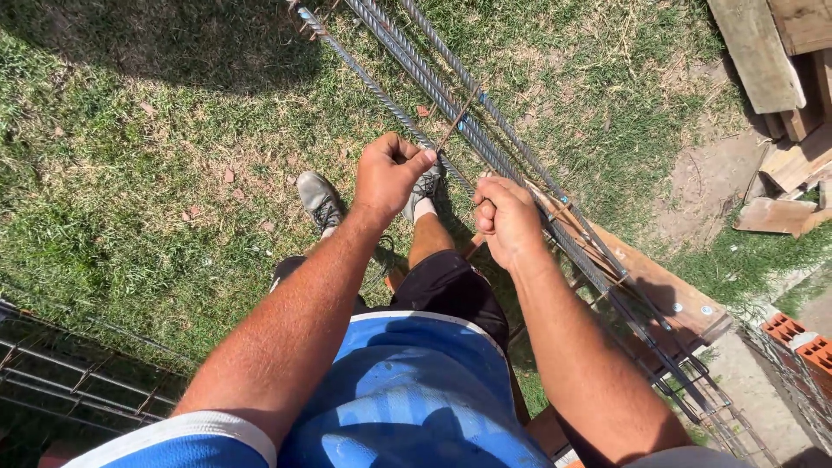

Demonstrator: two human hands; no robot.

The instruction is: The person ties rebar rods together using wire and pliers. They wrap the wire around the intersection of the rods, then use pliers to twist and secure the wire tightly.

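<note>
Several ribbed steel bars [451,95] run in a bundle from twelve o'clock down toward five o'clock, crossed by thin stirrups that form a long cage [624,303]. A thin tie wire [458,117] slants across the bars at the middle of the view. The left hand [390,173] is curled into a fist just at nine o'clock of the bars, its thumb and forefinger pinching the lower end of that wire. The right hand [505,217] is also closed in a fist, pressed against the bundle at about four o'clock of the left hand; what it grips is hidden by the fingers. Under the cage a wooden plank [667,299] lies toward four o'clock. Below the hands stand two grey shoes [319,199] on grass [130,173]. Boards [780,52] are stacked at two o'clock, red bricks [802,342] at four o'clock, and another cage [78,377] at eight o'clock.
</note>
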